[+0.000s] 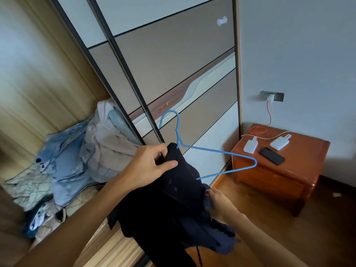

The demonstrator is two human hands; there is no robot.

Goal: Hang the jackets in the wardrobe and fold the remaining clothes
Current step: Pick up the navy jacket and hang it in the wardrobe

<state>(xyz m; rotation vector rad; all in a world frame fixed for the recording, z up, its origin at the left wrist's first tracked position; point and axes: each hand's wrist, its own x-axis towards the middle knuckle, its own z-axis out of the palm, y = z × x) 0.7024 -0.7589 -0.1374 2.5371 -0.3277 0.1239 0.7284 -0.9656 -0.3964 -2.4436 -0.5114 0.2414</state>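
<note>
Gripping the top of a dark navy jacket, the left hand has its fingers curled over the collar and its thumb pressed flat on the front, pinching the cloth. A blue wire hanger rises from the jacket just beside those fingers. Its hook points up and one shoulder juts out bare to the right, while the other is buried in the fabric. Whether the fingers also catch the wire is hard to say.

Lower down, the right hand holds the jacket's edge with its fingers tucked into the folds, and the rest of the garment hangs loose below both hands.

The jacket is held in the air in front of the wardrobe, whose right sliding door is closed and carries a white knob. The left section stands open. On its floor a heap of clothes, pale grey and beige, leans toward the back corner by the door edge. A light blue garment spreads in front of it, over a patterned sheet.

Right of the wardrobe, a wooden bedside cabinet bears a black phone near its front edge. Toward the back edge are two white packs joined by a white cable, and a red cable climbs to a wall socket.
</note>
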